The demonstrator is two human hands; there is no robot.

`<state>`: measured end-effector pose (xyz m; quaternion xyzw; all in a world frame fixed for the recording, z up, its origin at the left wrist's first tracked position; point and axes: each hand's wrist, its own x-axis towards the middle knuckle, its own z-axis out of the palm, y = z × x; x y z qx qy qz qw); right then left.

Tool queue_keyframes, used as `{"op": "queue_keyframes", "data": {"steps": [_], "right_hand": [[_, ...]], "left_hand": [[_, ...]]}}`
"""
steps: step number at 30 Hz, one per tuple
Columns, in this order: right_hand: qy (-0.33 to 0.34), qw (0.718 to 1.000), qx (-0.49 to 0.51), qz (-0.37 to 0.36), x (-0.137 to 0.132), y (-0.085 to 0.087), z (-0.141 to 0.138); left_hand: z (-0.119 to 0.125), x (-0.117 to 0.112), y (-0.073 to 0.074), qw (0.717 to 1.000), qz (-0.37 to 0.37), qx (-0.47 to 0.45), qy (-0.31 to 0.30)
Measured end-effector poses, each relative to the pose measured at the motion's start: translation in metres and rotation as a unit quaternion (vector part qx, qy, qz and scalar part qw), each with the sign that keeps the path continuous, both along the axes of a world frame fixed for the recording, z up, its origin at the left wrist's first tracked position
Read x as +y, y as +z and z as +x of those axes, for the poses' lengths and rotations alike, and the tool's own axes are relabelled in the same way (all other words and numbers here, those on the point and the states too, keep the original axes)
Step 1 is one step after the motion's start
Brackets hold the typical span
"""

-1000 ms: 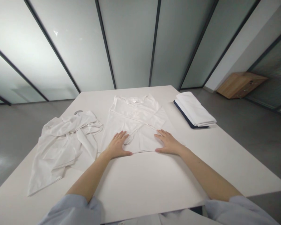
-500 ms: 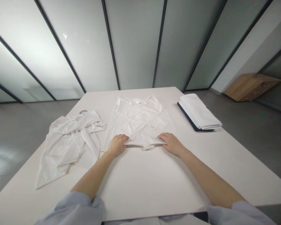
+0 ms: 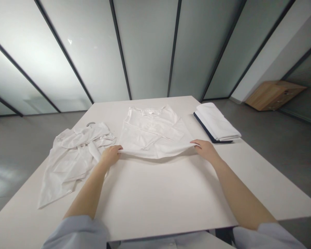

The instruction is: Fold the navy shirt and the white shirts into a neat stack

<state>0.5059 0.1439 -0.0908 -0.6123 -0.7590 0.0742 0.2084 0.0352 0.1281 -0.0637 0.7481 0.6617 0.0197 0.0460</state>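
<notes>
Long white counter (image 3: pixel 155 200) before frosted glass panels (image 3: pixel 147 48), with a low wooden cabinet (image 3: pixel 274 95) on the floor far off to the right. At mid-counter, a flat white collared shirt (image 3: pixel 152 133), its near edge lifted off the surface between left hand (image 3: pixel 110 155) and right hand (image 3: pixel 206 150), both pinching opposite ends of the cloth, well apart. Just beside the left hand, a crumpled white garment (image 3: pixel 72 152); right of the shirt, a folded white stack (image 3: pixel 217 126) over a dark navy layer (image 3: pixel 206 128).
</notes>
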Motion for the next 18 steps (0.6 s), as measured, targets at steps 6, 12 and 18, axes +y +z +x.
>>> {"op": "queue_keyframes", "data": {"steps": [6, 12, 18], "right_hand": [[0.027, 0.995, 0.09, 0.013, -0.01, 0.014, 0.012], [0.035, 0.985, 0.166, -0.013, -0.037, 0.052, 0.025], [0.032, 0.973, 0.229, 0.003, -0.029, 0.096, 0.049]], "left_hand": [[-0.022, -0.003, 0.021, 0.988, 0.0, -0.146, -0.041], [-0.033, -0.016, 0.066, 0.955, -0.08, -0.267, -0.102], [-0.045, -0.009, 0.108, 0.914, -0.121, -0.383, -0.059]]}}
